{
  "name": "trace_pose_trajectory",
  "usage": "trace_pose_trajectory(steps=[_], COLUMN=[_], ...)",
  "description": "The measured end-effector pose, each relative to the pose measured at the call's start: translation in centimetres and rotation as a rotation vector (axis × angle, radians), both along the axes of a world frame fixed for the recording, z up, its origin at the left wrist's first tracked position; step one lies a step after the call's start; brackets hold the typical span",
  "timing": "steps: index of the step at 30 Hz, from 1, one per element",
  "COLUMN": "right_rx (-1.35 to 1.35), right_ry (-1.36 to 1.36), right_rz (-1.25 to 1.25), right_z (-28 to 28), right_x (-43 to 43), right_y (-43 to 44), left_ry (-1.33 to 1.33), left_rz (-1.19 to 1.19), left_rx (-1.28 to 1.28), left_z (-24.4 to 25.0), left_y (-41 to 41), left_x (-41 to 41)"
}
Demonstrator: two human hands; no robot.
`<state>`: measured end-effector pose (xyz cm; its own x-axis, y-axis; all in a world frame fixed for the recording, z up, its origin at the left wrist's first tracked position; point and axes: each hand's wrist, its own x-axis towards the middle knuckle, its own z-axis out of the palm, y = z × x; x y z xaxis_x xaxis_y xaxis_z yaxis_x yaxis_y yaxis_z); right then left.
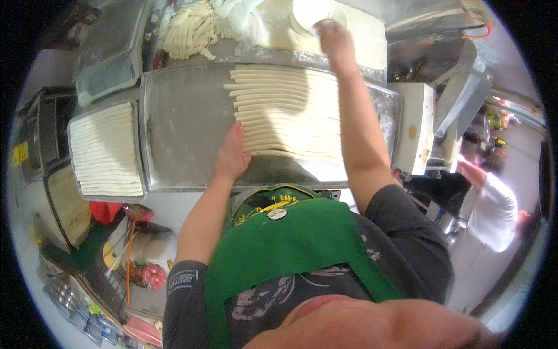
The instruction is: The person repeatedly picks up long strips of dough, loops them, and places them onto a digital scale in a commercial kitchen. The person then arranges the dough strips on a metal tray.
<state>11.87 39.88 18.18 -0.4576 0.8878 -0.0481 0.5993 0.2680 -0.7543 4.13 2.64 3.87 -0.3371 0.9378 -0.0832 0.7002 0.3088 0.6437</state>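
Rows of long pale dough strips [279,109] lie side by side across the right part of a floured metal tray [187,131]. My left hand [232,150] rests flat at the left ends of the nearest strips, thumb apart from the fingers, holding nothing. My right arm reaches across the tray, and my right hand [338,41] is over the near rim of a round white container [301,19] at the back. Its fingers look curled and are blurred, so whether they pinch anything is unclear. Glare washes out the strips' right ends and the container's contents.
On the left stands a smaller tray [104,152] filled with dough strips. Behind it is a lidded plastic bin [111,74]. A loose heap of cut dough [189,32] lies at the back. A white machine [412,126] borders the right side; beyond it is another person [495,211].
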Motion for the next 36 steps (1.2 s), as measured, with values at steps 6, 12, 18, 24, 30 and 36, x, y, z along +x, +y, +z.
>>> trace_pose_trajectory(steps=[6, 12, 18, 24, 30, 36], right_rx=[-0.234, -0.337, -0.020, -0.078, -0.014, 0.366], right_ry=[-0.074, 0.032, -0.146, -0.217, -0.058, -0.664], right_rz=[0.124, 0.268, -0.270, -0.401, -0.330, 0.117], right_z=[-0.5, -1.4, -5.5, -6.9, -9.7, -13.2], right_x=[6.2, 8.5, 24.4, 29.9, 30.2, 20.5], right_y=[-11.1, -16.9, -13.5, -13.0, -16.8, -18.6], left_ry=[0.027, -0.077, -0.098, 0.039, 0.101, 0.169], left_rz=[0.115, 0.227, 0.329, 0.254, 0.198, 0.219], left_rx=[0.191, 0.303, 0.285, 0.259, 0.269, 0.125], left_z=[-2.2, -3.4, -4.5, -2.6, -2.6, -0.7], left_y=[-1.0, -0.4, -0.6, -0.1, -0.2, 0.8], left_x=[-0.5, -0.6, -0.5, -0.4, -0.1, 0.0])
